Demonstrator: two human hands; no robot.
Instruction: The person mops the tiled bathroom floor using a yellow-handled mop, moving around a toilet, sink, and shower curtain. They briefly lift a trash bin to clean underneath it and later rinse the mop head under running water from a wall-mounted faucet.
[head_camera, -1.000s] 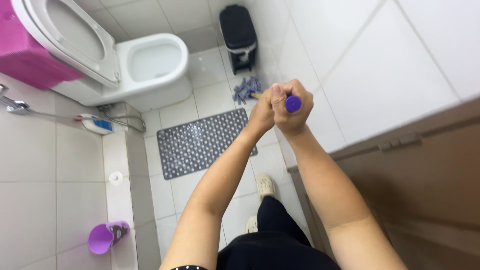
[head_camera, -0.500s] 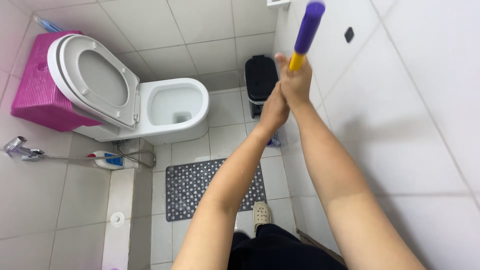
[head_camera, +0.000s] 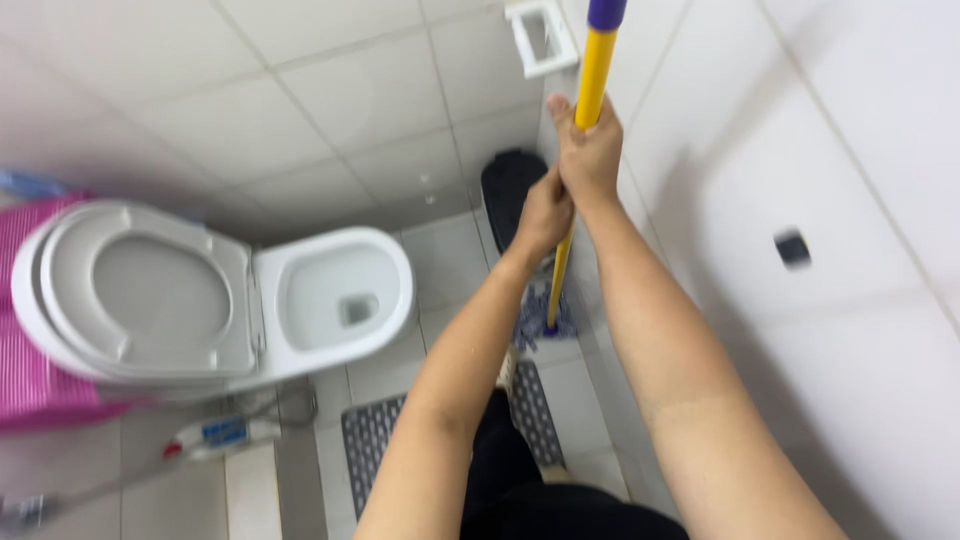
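Head view: we grip the yellow mop handle (head_camera: 585, 110) with both hands. The right hand (head_camera: 590, 155) is clenched high on the shaft; the left hand (head_camera: 542, 215) is clenched just below it. The mop head (head_camera: 545, 318) rests on the floor tiles at 12 o'clock from our feet, near the black bin (head_camera: 505, 190). Risk: a wide sweep toward 11 o'clock could knock the bin over; the raised toilet seat (head_camera: 140, 290) lies at 9 o'clock.

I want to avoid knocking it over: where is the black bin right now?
In the head view, the black bin stands in the far corner, right of the toilet bowl, just behind the left hand.
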